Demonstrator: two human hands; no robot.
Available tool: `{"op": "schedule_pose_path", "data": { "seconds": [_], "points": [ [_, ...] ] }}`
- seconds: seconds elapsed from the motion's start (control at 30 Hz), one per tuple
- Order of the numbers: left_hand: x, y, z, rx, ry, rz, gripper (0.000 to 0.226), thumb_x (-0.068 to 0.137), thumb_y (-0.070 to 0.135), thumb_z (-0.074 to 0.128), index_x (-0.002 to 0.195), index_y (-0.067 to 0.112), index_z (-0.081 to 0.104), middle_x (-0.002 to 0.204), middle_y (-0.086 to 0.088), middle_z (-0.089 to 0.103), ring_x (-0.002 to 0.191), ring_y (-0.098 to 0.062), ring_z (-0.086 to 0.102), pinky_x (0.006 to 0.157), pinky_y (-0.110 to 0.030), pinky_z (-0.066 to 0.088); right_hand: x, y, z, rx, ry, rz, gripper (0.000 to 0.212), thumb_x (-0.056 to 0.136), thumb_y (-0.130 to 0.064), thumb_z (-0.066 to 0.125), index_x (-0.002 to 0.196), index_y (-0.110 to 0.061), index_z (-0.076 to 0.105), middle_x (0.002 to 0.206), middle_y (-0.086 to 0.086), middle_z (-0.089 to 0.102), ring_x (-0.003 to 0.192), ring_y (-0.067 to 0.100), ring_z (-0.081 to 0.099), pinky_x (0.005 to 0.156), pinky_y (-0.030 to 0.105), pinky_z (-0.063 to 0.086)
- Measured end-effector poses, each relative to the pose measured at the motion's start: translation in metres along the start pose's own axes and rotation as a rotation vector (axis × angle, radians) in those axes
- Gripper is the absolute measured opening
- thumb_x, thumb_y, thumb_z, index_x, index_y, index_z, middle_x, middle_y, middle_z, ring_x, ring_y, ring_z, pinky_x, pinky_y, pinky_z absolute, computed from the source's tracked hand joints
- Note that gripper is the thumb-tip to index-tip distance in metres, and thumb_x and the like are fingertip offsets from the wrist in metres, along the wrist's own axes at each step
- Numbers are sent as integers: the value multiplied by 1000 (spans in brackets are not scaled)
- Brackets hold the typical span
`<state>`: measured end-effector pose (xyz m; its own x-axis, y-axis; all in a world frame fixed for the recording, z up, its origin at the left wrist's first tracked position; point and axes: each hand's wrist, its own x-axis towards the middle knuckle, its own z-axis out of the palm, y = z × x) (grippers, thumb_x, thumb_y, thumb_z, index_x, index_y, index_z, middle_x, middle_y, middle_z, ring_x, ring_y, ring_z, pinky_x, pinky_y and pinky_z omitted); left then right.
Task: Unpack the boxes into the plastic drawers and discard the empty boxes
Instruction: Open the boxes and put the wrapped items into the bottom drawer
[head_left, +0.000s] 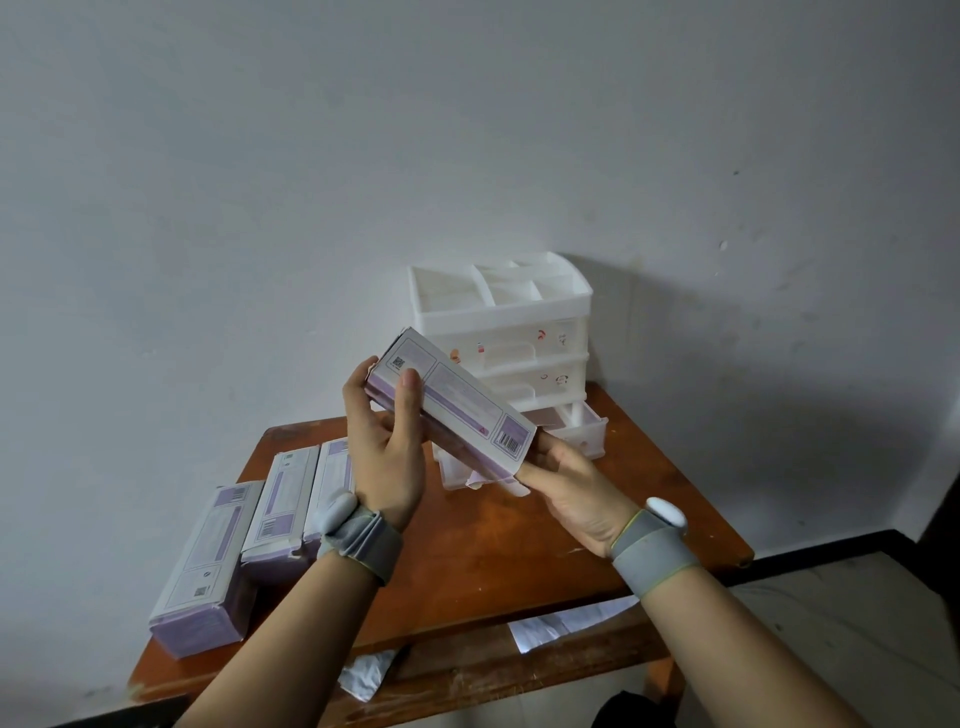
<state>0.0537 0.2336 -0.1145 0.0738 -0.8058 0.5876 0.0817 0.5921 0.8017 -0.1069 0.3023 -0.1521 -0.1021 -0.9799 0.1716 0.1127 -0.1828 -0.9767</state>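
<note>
Aloft, left hand (385, 448) and right hand (567, 484) seemingly grip the tilted box (460, 408).

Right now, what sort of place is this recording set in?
Probably a plain room in a home: a small wooden table against a bare white wall, a plastic drawer organizer and purple-and-white boxes on it, and a pale floor.

Reddish-brown wooden table (519, 545) is set against a pale, scuffed wall (311, 156). Two white paper sheets are seen below the tabletop's front edge: one centre-left (366, 675), one further right (566, 621). Pale tiled floor (831, 623) is bordered by dark skirting (831, 551).
</note>
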Motion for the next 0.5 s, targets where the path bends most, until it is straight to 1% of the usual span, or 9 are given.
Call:
{"op": "schedule_pose_path", "data": {
  "seconds": [0.03,0.1,0.17,0.23,0.27,0.3,0.4,0.43,0.5],
  "points": [
    [2,0,-1,12,4,-4,51,97,36,52,137,6,42,92,30,68,84,-4,73,70,-44,64,1,1,-1,20,-5,8,35,84,-21,71,119,-21,65,121,2,71,120,16,61,104,30,46],
    [7,0,-3,25,17,-5,51,98,42,55,137,12,43,97,26,67,91,-8,72,74,-49,63,3,0,-3,89,-11,24,30,91,-9,64,120,-19,65,121,7,71,119,22,62,102,33,48],
    [12,3,-6,28,47,9,52,97,46,56,137,14,44,103,20,63,99,-11,70,78,-52,62,3,-1,-7,176,-34,42,35,93,-6,61,126,-17,61,120,11,70,111,24,66,93,36,51],
    [17,5,-8,25,97,6,54,98,45,54,137,10,44,107,13,60,97,-3,68,76,-45,63,4,-2,-11,284,-29,62,43,90,-7,63,132,-13,55,117,16,71,102,29,70,87,41,55],
    [20,5,-10,15,121,4,54,98,45,54,136,8,43,107,10,59,95,-3,69,75,-43,63,4,-3,-12,322,-11,70,44,89,-6,64,132,-10,53,115,18,70,98,31,70,83,40,57],
    [22,5,-12,9,143,3,54,98,46,53,135,7,43,108,7,59,95,-8,69,74,-43,64,4,-4,-14,342,12,74,43,89,-5,65,131,-8,53,115,20,70,96,32,70,79,37,59],
    [33,-2,-22,-3,224,-29,57,95,56,55,131,13,46,117,-9,59,105,-30,68,77,-49,63,5,-6,-21,357,92,50,32,89,-2,61,121,-8,59,108,15,72,89,28,71,69,30,59],
    [36,-3,-25,-11,257,-46,57,94,59,56,130,16,48,119,-11,60,107,-31,67,81,-52,62,5,-6,-24,349,120,39,29,91,-2,59,119,-9,61,106,12,73,87,24,71,68,28,58],
    [42,-7,-31,-16,335,-78,54,93,58,58,127,17,51,115,-7,62,103,-21,67,87,-50,58,7,-7,-30,328,174,29,29,92,-1,57,119,-12,63,106,8,74,88,19,71,68,27,57]
  ]
}}
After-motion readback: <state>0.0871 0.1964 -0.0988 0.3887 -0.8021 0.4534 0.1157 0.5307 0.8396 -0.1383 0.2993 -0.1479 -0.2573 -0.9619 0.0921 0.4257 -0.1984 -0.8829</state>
